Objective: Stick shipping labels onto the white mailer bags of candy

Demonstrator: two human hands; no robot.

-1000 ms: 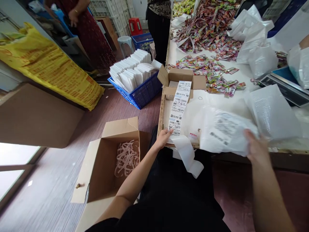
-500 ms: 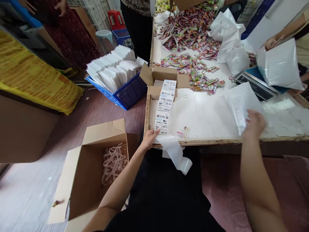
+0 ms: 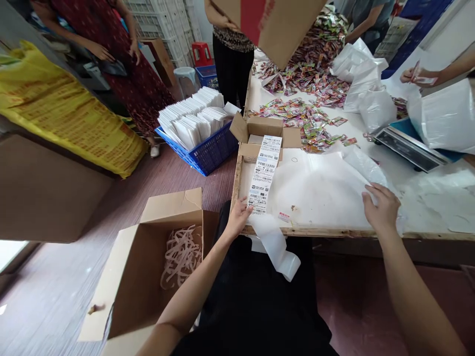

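My left hand (image 3: 238,217) is closed on the lower end of a strip of printed barcode labels (image 3: 262,173), near the table's front edge. The strip runs up into a small open carton (image 3: 256,141). White backing paper (image 3: 272,247) curls down over the edge below my fingers. To the right, my right hand (image 3: 382,205) grips a white padded mailer bag (image 3: 363,165) by its near side, thumb and fingers pinched. The bag lies tilted on the tabletop, and part of it is hidden behind the hand.
A blue basket (image 3: 208,153) of white mailers stands left of the table (image 3: 315,198). An open cardboard box (image 3: 126,287) holds paper strips. Heaped candy-like packets (image 3: 311,74) and a scale (image 3: 408,147) lie beyond. A box (image 3: 282,24) hangs overhead. Co-workers stand around.
My right hand has turned the mailer bag flatter toward the table middle. A cardboard box has come lower into view at the top. At right, a co-worker's hand has left the white bag there.
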